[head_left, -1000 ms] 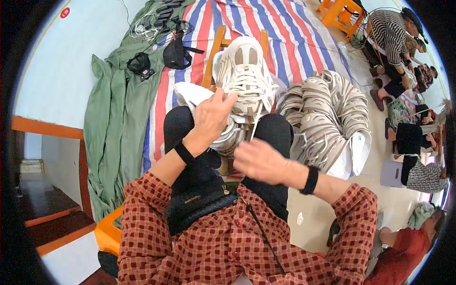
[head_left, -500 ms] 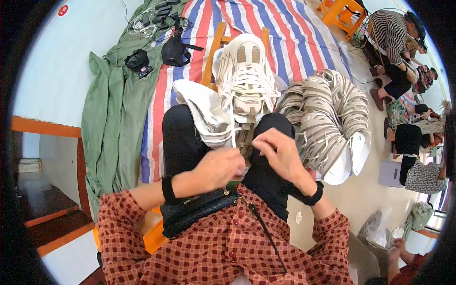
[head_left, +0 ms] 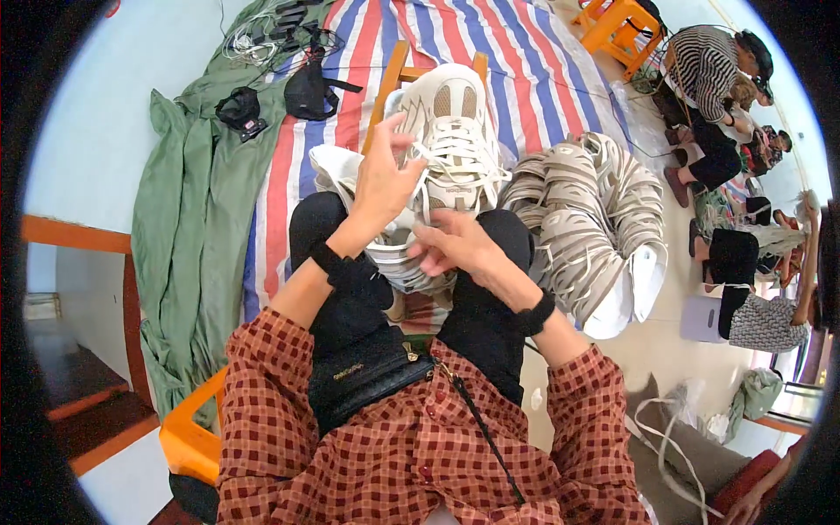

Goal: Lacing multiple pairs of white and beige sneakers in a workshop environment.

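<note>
A cream and beige sneaker upper rests between my knees, toe pointing away, with white laces crossing its front. My left hand is raised beside the upper's left edge, fingers pinching a lace strand. Close to my lap, my right hand curls its fingers around the lace ends at the near end of the upper. More cream uppers lie under and left of the laced one.
A stack of beige and white uppers lies to my right on the floor. A striped tarp, green cloth, black pouches and orange stools lie around. Other seated people work at the right.
Both hands had come together near my lap half a second ago; since then my left hand has lifted up and left along the shoe, drawing a lace, while my right stays low.
</note>
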The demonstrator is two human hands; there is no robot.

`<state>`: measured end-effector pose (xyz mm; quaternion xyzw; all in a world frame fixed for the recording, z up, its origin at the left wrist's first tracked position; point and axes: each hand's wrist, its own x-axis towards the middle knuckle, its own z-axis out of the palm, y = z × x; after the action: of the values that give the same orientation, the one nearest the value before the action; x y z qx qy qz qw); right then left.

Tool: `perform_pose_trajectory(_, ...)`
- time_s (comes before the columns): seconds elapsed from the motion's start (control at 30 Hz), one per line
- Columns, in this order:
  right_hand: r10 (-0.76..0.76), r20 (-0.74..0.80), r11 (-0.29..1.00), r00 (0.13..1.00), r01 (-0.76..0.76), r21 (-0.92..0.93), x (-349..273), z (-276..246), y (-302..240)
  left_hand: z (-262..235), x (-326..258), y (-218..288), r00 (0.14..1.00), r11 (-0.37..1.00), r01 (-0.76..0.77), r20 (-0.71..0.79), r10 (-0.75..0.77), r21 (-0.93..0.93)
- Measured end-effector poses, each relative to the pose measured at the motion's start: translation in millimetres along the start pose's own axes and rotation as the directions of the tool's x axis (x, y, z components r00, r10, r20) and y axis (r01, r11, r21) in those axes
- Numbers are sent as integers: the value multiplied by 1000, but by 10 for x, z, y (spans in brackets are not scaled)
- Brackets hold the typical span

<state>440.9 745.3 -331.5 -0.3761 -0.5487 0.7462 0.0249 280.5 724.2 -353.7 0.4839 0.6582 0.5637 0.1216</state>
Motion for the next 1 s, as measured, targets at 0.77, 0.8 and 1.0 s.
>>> perform_pose_trajectory(0.77,-397,-401,900,825,264,-347,-171,-881,-177,329,-662,539,476,451,859,707,-523,-243)
perform_pose_trajectory(0.8,-431,-369,894,824,335,-296,-127,-895,-162,357,-661,536,474,451,859,708,-524,-241)
perform_pose_trajectory(1.0,-362,-216,924,907,379,43,-42,-978,-131,399,-600,415,479,192,876,753,-450,-442)
